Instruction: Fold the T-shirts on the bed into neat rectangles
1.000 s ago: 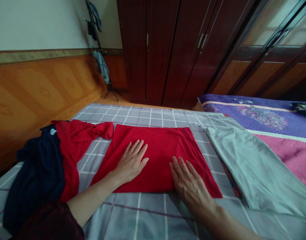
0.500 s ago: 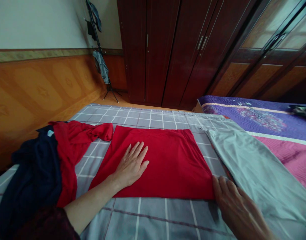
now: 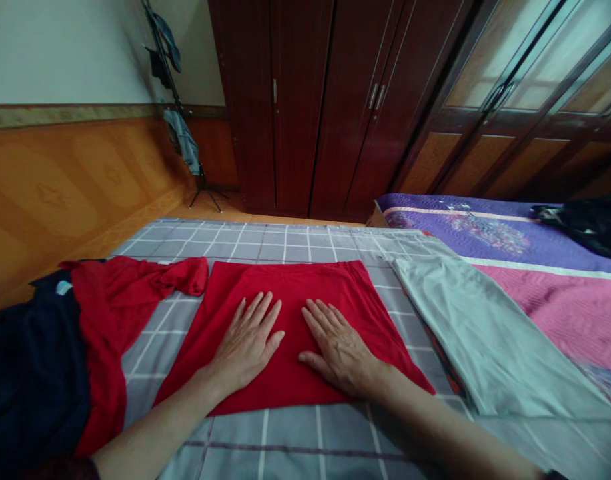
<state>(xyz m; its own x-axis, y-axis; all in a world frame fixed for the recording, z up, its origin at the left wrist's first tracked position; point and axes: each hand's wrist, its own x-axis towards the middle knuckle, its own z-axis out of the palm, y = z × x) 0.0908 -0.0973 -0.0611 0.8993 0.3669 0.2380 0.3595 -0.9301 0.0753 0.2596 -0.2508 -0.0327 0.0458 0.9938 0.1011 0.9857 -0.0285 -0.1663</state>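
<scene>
A red garment [image 3: 294, 283], its exact kind unclear, lies spread flat on the grey checked bedspread [image 3: 265, 440]. On its left half rests my left hand [image 3: 250, 340], palm down with the fingers stretched out. My right hand [image 3: 338, 347] is flat on the right half, its fingers extended toward the far edge. Both hands touch the cloth without gripping it. Left of it lie a crumpled red garment [image 3: 110, 300] and a dark navy garment [image 3: 35, 373]. Light grey-green trousers [image 3: 475, 320] are laid out to the right.
A second bed with a purple and pink cover [image 3: 485, 227] stands at the right, a black item [image 3: 585, 223] on it. Dark red wardrobes [image 3: 295, 133] line the back. A coat stand [image 3: 172, 87] holds clothes at the back left.
My right hand has moved from the garment's near right corner onto its middle right and now lies flat. My left hand stays on the cloth. The view has shifted to the right.
</scene>
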